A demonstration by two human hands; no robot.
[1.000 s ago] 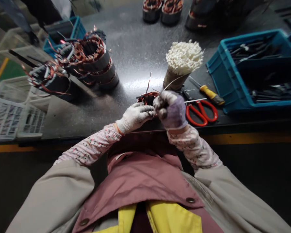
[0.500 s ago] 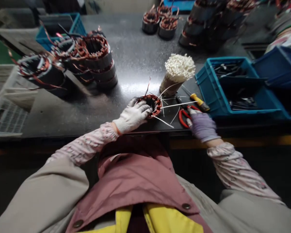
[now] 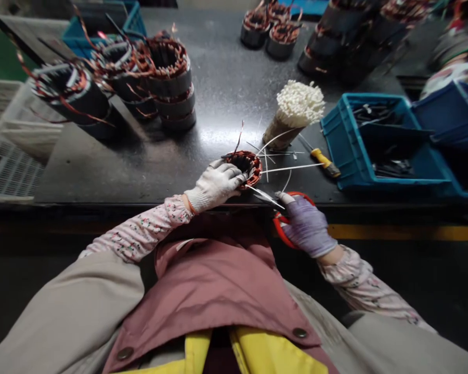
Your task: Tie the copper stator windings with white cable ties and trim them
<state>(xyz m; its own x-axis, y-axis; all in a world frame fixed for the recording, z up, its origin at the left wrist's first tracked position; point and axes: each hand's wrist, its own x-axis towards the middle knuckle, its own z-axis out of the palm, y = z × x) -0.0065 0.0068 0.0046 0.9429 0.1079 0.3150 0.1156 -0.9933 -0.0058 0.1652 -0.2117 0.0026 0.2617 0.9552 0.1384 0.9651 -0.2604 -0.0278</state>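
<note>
Copper-wound motor stator stands at the front edge of the dark surface, its bore axis tilted upward. White-gloved left hand is the nearer, fingers closed around its rim. Purple-gloved right hand grips red-handled scissors, steel blades pointing left, tips just beside the stator's lower edge.

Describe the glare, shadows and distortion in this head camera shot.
In the head view, glare spreads across the dark workbench just beyond the copper-wound stator; wide-angle distortion makes the stacked stators at upper left lean outward; deep shadow fills the area under the bench, below the red-handled scissors.
</note>
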